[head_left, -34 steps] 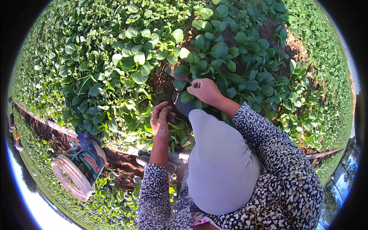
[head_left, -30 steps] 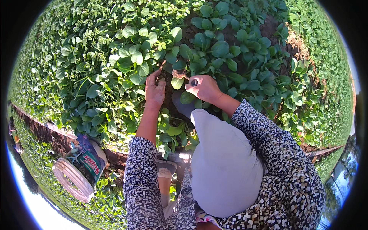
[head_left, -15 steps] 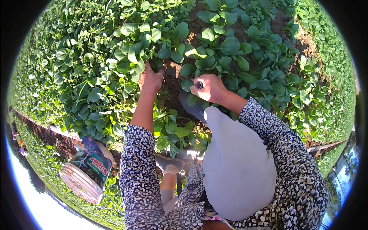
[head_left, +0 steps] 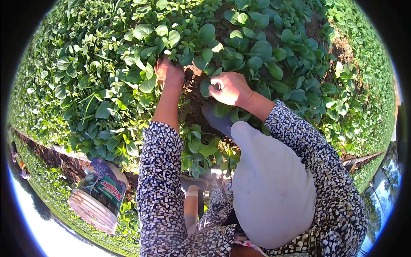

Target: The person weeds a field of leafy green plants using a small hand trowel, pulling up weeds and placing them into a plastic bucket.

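At eleven o'clock, left hand [head_left: 170,75] now deeper under leaves [head_left: 147,84], grip hidden, can't tell; right hand [head_left: 231,88] clutching handle [head_left: 217,87]; open soil [head_left: 195,92] between

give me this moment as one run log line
left hand: among leafy plants, grip hidden | right hand: closed around tool handle | bucket: picture's lower left

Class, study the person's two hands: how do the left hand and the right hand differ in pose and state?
The left hand reaches in among green leaves, its fingers mostly hidden; the right hand is curled around a round-ended handle.
The left forearm runs nearly upright in the picture; the right forearm slants in from the right.
Both hands are bare, below patterned sleeves.
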### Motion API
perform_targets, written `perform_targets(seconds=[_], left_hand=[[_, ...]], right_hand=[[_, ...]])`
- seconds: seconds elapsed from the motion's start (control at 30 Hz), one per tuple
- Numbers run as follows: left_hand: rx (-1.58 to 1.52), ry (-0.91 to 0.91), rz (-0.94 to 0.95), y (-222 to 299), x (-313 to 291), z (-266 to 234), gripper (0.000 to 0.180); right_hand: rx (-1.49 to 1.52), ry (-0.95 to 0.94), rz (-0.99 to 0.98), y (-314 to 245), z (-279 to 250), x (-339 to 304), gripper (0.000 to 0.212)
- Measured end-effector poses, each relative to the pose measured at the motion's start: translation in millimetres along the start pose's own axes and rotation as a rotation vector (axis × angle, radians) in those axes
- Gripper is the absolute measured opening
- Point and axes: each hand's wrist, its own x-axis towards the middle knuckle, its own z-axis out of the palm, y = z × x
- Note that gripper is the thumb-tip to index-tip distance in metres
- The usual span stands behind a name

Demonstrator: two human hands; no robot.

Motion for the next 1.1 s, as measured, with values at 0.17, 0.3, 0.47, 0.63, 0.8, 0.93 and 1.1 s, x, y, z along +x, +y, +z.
perform_targets(seconds=[0.17, 0.3, 0.47, 0.63, 0.8, 0.93, 1.1], left_hand=[[0.623, 0.100, -0.038, 52, -1, -17, 0.036], [0.140, 0.165, -0.207, 53, 0, -38, 0.030], [-0.935, 0.117, -0.124, 65, -24, -48, 0.017], [-0.745, -0.129, -0.257, 55, -73, -25, 0.025], [-0.147, -0.128, -0.105, 29, -84, 28, 0.030], [0.073, -0.089, 0.141, 53, -57, 46, 0.051], [0.189, 0.073, 0.391, -11, 15, 61, 0.036]], right_hand=[[0.088, 0.040, 0.008, -17, 9, 28, 0.021], [0.130, 0.080, -0.023, -17, 15, 26, 0.021], [0.290, 0.082, 0.131, -4, -9, -25, 0.026], [0.417, 0.035, 0.411, 13, -24, -75, 0.027], [0.325, 0.007, 0.366, 15, -24, -61, 0.027], [0.324, 0.016, 0.444, 24, -27, -54, 0.026], [0.308, 0.043, 0.327, 4, -15, -40, 0.024]])
